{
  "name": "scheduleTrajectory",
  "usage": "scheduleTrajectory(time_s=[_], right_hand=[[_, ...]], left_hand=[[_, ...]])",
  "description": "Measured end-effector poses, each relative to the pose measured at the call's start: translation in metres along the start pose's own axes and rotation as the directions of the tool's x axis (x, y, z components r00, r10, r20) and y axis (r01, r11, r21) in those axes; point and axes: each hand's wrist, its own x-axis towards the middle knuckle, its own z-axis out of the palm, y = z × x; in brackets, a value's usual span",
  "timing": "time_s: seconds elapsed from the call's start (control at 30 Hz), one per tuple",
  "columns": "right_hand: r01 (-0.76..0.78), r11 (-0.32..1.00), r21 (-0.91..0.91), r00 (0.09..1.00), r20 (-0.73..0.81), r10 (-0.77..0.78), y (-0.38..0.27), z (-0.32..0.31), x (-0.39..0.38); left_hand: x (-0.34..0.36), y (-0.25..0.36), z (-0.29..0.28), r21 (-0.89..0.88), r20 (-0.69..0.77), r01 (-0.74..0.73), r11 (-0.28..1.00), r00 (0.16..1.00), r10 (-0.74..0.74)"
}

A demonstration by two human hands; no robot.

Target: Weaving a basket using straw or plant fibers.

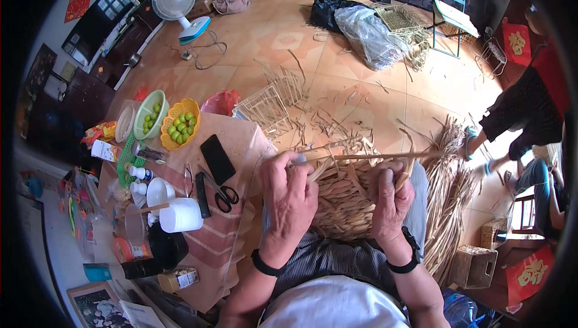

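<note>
A partly woven piece of tan plant fibre (pixel 340 204) rests in my lap, loose ends sticking up along its top. My left hand (pixel 286 198) grips the piece's upper left, fingers curled round the strands. My right hand (pixel 391 198) pinches fibre at the upper right, thumb raised. A long narrow strip (pixel 361 157) lies across the top between both hands. Long dried stalks (pixel 451 201) are heaped to my right. On the cloth-covered table (pixel 235 219) to my left lie a black phone (pixel 218 159) and black-handled scissors (pixel 226 198).
The table also holds bowls of green fruit (pixel 179 128), white tubs (pixel 180 215) and small items. A wire frame (pixel 265 108) and scraps lie on the tiled floor. At right are two people (pixel 524 99) (pixel 539 195) and woven baskets (pixel 472 268). A fan (pixel 177 3) stands behind.
</note>
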Motion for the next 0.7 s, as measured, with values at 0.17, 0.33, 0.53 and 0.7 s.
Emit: scheduleTrajectory(time_s=[0.17, 0.33, 0.53, 0.7], right_hand=[[0.120, 0.990, -0.078, 0.993, 0.008, -0.120, 0.001, 0.001, 0.002], [0.094, 0.993, -0.068, 0.995, -0.003, -0.095, 0.003, 0.005, -0.001], [0.095, 0.995, -0.020, 0.995, -0.007, -0.095, 0.010, -0.002, -0.004], [0.087, 0.994, -0.070, 0.996, -0.027, -0.089, 0.006, 0.004, -0.002]], left_hand=[[0.001, 0.013, -0.009, -0.270, 0.337, 0.313, 0.910, 0.916, -0.216], [0.013, 0.016, -0.009, -0.346, 0.415, 0.425, 0.837, 0.869, -0.270], [0.010, 0.010, -0.009, -0.196, 0.263, 0.259, 0.946, 0.943, -0.204], [-0.010, -0.017, -0.025, -0.099, 0.118, 0.279, 0.955, 0.956, -0.267]])
